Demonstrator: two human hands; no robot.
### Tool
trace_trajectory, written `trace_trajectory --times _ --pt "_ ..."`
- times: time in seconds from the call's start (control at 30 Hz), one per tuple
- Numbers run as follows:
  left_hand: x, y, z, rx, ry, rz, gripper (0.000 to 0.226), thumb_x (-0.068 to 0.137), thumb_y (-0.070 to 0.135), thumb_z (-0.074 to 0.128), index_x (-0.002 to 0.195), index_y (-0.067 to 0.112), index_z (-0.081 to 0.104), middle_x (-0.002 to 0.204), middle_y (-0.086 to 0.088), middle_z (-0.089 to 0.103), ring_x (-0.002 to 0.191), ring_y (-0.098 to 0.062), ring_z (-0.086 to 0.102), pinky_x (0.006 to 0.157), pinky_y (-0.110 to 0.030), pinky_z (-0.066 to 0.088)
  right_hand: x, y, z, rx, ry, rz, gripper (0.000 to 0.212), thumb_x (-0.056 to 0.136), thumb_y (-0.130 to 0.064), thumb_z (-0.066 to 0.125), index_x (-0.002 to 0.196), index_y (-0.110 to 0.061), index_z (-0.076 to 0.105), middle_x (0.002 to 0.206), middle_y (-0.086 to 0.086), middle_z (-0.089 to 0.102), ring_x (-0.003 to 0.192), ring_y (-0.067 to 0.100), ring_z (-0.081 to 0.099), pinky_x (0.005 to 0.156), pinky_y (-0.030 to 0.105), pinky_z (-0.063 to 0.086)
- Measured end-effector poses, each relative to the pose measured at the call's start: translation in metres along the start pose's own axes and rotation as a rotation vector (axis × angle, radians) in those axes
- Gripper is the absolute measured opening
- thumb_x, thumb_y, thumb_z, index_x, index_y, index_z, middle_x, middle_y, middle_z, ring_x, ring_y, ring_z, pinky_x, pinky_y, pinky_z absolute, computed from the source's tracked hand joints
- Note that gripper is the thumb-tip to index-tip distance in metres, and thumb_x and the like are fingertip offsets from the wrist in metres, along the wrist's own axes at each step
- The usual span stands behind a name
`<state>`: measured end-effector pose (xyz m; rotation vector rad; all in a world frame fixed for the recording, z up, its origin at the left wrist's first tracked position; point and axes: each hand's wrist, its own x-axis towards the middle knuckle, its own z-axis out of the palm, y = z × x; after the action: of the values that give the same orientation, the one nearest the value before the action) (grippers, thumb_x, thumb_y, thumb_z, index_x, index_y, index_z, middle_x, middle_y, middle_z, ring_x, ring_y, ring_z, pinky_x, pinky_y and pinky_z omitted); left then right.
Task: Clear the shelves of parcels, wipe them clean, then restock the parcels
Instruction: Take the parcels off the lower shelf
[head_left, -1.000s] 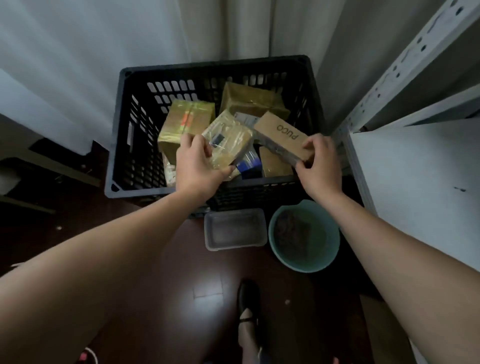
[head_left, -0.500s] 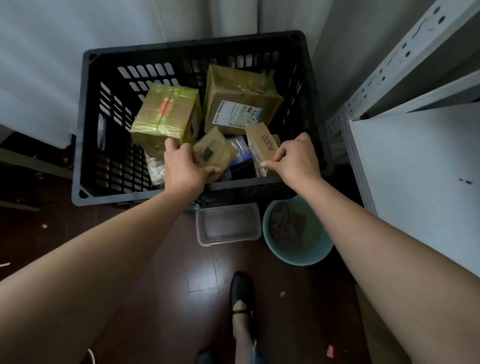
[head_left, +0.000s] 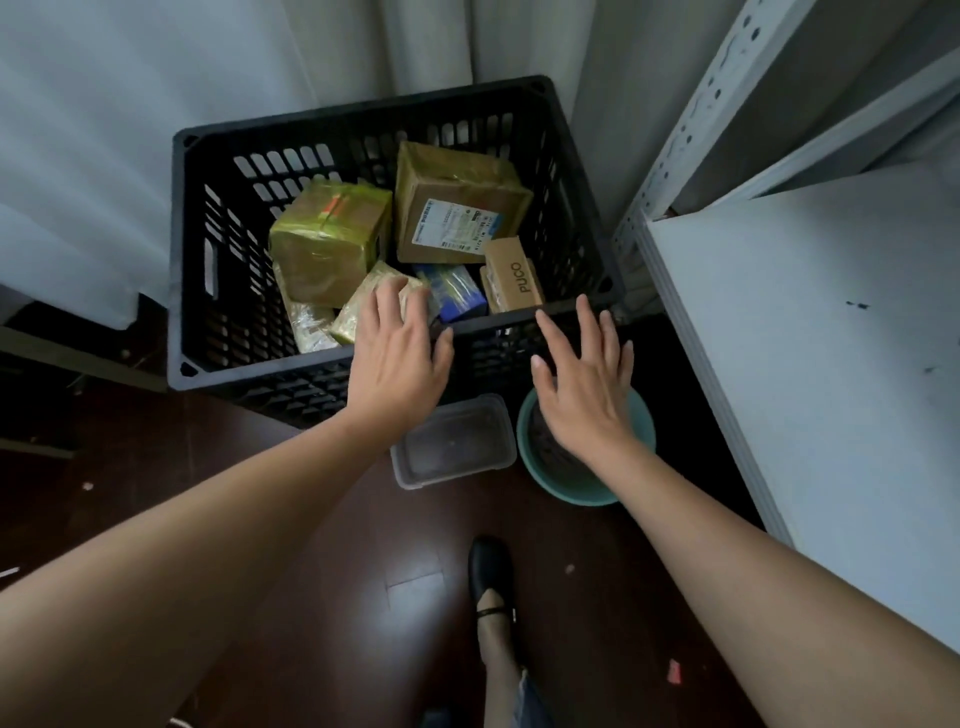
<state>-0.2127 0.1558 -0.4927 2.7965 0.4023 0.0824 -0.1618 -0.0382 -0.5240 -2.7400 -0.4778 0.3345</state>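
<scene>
Left hand: fingers straight and spread, holding nothing; it hovers over the near rim of the crate, fingertips above the foil parcel.
Right hand: fingers straight and spread, holding nothing; it hovers just outside the crate's near-right corner, above the basin.
Crate: black, slotted walls, on the dark floor against a white curtain; all parcels lie inside it.
Foil parcel: in the crate by its near wall, tilted, partly under the left fingertips; whether they touch it cannot be told.
PUCO box: in the crate's near-right corner, standing on end, free of both hands.
Blue packet: in the crate between the foil parcel and the PUCO box.
Green-taped box: in the crate's left half.
Brown carton: in the crate's far-right part, label up.
Basin: teal, on the floor just near-right of the crate.
Clear tub: on the floor beside the basin, just in front of the crate.
Shelf: white, right of the crate.
</scene>
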Motion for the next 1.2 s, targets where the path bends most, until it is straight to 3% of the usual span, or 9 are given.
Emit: trace_trajectory --times 0.13,0.27,0.53,0.9,1.2 --pt "-0.037 0.013 -0.011 0.043 -0.082 0.061 0.059 0.101 0.041 0.037 0.149 0.008 0.027 0.152 -0.016 0.022 0.137 -0.037 0.019 0.116 -0.047 0.018 -0.047 0.001 -0.007 0.015 0.030 0.068 0.052 0.104 -0.040 0.034 0.154 -0.040 0.020 0.166 0.001 -0.005 0.151 0.029 -0.008 0.119 0.057 -0.002" --pt "-0.077 0.028 -0.022 0.059 -0.117 0.119 0.062 0.101 0.044 0.033 0.153 0.012 0.019 0.154 -0.012 0.016 0.140 -0.035 0.014 0.118 -0.046 0.015 -0.099 0.001 -0.016 0.042 0.079 0.134 0.052 0.105 -0.041 0.033 0.154 -0.041 0.018 0.165 0.000 -0.007 0.151 0.030 -0.009 0.119 0.057 -0.002" --pt "-0.136 0.085 -0.019 0.067 -0.222 0.224 0.062 0.101 0.046 0.032 0.154 0.016 0.017 0.156 -0.013 0.012 0.141 -0.037 0.011 0.118 -0.048 0.014 -0.208 0.035 -0.030 0.088 0.121 0.324 0.052 0.105 -0.041 0.032 0.154 -0.040 0.018 0.165 -0.001 -0.006 0.151 0.028 -0.009 0.119 0.057 -0.001" --pt "-0.226 0.196 0.042 0.064 -0.427 0.430 0.061 0.101 0.044 0.033 0.154 0.018 0.016 0.155 -0.013 0.009 0.141 -0.035 0.009 0.118 -0.049 0.015 -0.351 0.134 -0.021 0.120 0.190 0.621 0.051 0.105 -0.038 0.032 0.155 -0.036 0.021 0.165 0.004 0.004 0.150 0.034 0.001 0.118 0.057 0.003" --pt "-0.307 0.283 0.082 0.109 -0.495 0.529 0.058 0.101 0.041 0.037 0.152 0.017 0.022 0.153 -0.014 0.012 0.137 -0.038 0.014 0.115 -0.051 0.021 -0.466 0.205 -0.019 0.141 0.219 0.809 0.052 0.105 -0.039 0.034 0.155 -0.036 0.020 0.164 0.004 0.004 0.150 0.032 0.003 0.120 0.058 0.008"
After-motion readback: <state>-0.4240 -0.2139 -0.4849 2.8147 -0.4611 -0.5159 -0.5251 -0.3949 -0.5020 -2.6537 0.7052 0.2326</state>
